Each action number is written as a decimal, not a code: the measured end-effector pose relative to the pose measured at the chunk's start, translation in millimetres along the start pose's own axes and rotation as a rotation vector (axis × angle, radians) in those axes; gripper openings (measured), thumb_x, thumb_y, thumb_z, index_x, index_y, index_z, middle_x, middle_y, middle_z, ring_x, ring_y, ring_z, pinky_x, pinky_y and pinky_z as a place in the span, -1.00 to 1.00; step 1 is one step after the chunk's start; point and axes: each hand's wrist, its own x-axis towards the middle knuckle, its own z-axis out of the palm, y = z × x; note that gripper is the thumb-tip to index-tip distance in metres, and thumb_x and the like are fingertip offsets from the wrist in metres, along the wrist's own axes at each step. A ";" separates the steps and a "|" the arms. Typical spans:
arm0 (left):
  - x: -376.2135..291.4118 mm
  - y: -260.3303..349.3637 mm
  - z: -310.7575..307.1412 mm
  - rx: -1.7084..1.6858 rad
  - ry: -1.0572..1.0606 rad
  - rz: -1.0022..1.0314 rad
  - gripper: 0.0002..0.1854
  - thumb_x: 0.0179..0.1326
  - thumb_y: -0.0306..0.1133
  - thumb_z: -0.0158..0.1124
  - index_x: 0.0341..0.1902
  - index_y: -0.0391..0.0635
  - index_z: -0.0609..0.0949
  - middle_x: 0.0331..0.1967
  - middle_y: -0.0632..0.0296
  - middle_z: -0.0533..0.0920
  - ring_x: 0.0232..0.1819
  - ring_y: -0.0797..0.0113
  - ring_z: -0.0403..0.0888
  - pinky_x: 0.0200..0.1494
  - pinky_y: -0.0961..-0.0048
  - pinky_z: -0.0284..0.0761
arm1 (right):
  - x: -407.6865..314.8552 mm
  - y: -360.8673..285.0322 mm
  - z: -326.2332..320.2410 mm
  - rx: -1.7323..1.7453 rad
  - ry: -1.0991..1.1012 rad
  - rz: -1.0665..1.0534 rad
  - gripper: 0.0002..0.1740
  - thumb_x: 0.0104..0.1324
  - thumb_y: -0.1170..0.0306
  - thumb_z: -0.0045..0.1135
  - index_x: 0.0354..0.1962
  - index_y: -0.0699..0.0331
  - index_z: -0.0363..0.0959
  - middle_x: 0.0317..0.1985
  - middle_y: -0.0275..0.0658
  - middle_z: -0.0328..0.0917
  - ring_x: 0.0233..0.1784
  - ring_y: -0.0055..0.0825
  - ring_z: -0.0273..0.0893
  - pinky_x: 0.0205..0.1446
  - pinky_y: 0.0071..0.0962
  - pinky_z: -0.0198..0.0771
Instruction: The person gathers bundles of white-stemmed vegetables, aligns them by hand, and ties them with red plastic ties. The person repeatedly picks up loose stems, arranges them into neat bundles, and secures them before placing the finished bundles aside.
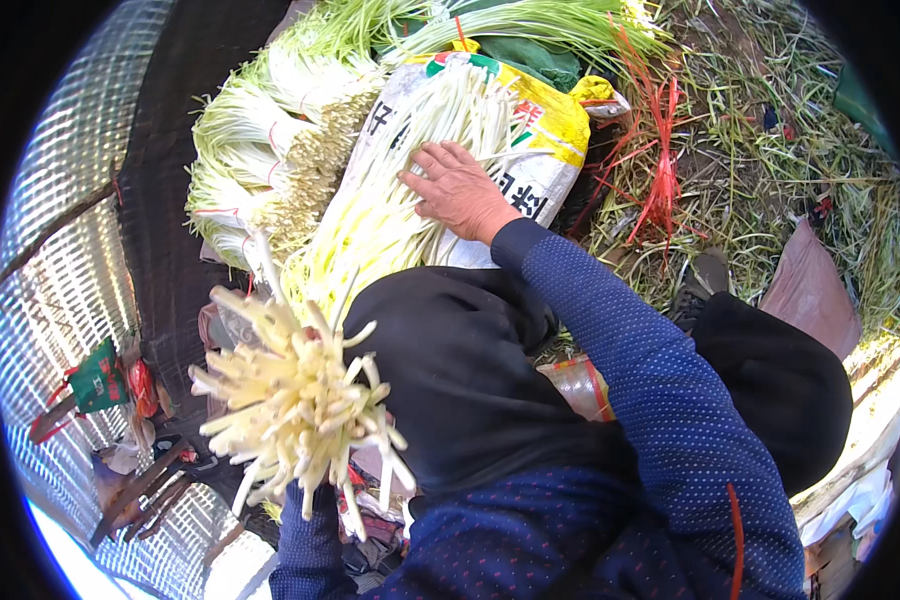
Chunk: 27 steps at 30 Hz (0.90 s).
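A thick bundle of pale leafy-vegetable stalks [300, 397] is held up at the lower left, its cut ends towards the camera. My left sleeve leads up behind it, and the bundle hides nearly all of my left hand. Palm down, my right hand [461, 195] rests on a loose layer of long pale stalks [375, 217]. These lie across a printed white and yellow woven sack [551, 161], near my knee. Just left of the sack, several tied bundles [270, 157] are stacked with their cut ends facing it.
Red plastic ties [664, 165] hang right of the sack. Leaf scraps [780, 172] litter the ground beyond. More greens [525, 26] lie at the top. My bent knee [450, 352] in black trousers sits between my arms. A dark sheet [172, 187] and a translucent ribbed wall [67, 247] flank the left side.
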 end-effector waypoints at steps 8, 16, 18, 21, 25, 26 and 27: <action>28.1 -1.3 13.1 0.900 -0.091 0.396 -0.41 0.19 0.07 0.62 0.20 0.04 0.73 0.09 0.26 0.78 0.09 0.24 0.76 0.17 0.18 0.67 | 5.0 -2.8 -92.6 0.459 -0.042 0.224 -0.31 0.41 0.21 0.36 0.42 0.27 0.48 0.40 0.05 0.55 0.52 -0.10 0.47 0.58 -0.23 0.32; 34.5 23.6 50.6 0.621 -0.209 0.622 -0.15 -0.14 -0.58 0.75 0.33 -0.29 0.60 0.16 0.11 0.77 0.16 0.34 0.75 0.26 0.32 0.67 | -55.6 -132.6 -217.5 0.807 -0.232 0.104 0.12 0.04 -0.03 0.63 0.38 0.51 0.35 0.41 0.15 0.42 0.48 0.03 0.39 0.56 -0.16 0.30; 35.3 20.2 47.6 0.501 -0.254 0.614 -0.13 -0.15 -0.57 0.77 0.36 -0.29 0.58 0.18 0.14 0.77 0.16 0.36 0.74 0.26 0.33 0.66 | -46.5 -152.5 -217.3 0.586 -0.220 0.079 0.03 -0.02 -0.09 0.63 0.19 0.51 0.44 0.26 0.20 0.47 0.39 0.16 0.42 0.47 -0.10 0.35; 42.8 18.7 54.2 0.614 -0.288 0.922 -0.26 -0.14 -0.54 0.77 0.24 -0.24 0.68 0.11 0.21 0.79 0.12 0.41 0.74 0.23 0.36 0.66 | -35.0 -156.6 -206.6 0.809 -0.167 0.043 -0.04 -0.02 -0.07 0.64 0.20 0.38 0.53 0.16 0.10 0.61 0.30 0.01 0.54 0.37 -0.13 0.42; 35.2 18.6 50.3 0.533 -0.225 0.921 -0.34 -0.13 -0.48 0.80 0.14 -0.20 0.73 0.07 0.25 0.81 0.08 0.42 0.76 0.19 0.37 0.68 | -20.3 -175.9 -208.7 0.937 -0.270 0.127 -0.25 0.06 0.00 0.61 0.09 0.31 0.64 0.06 -0.03 0.74 0.09 -0.19 0.70 0.19 -0.24 0.56; 37.7 19.4 44.4 0.601 -0.217 0.928 -0.33 -0.13 -0.46 0.81 0.14 -0.19 0.72 0.08 0.26 0.80 0.08 0.42 0.76 0.18 0.36 0.69 | -17.4 -180.8 -211.6 0.969 -0.319 0.163 -0.28 0.08 0.03 0.61 0.08 0.31 0.65 0.04 -0.06 0.75 0.03 -0.24 0.73 0.14 -0.28 0.58; 38.1 17.6 38.2 0.674 -0.203 0.928 -0.33 -0.13 -0.45 0.82 0.15 -0.19 0.72 0.08 0.26 0.80 0.07 0.41 0.76 0.16 0.36 0.70 | -14.7 -190.5 -214.8 1.007 -0.371 0.198 -0.32 0.10 0.06 0.60 0.07 0.31 0.65 0.02 -0.08 0.77 -0.03 -0.29 0.75 0.10 -0.32 0.60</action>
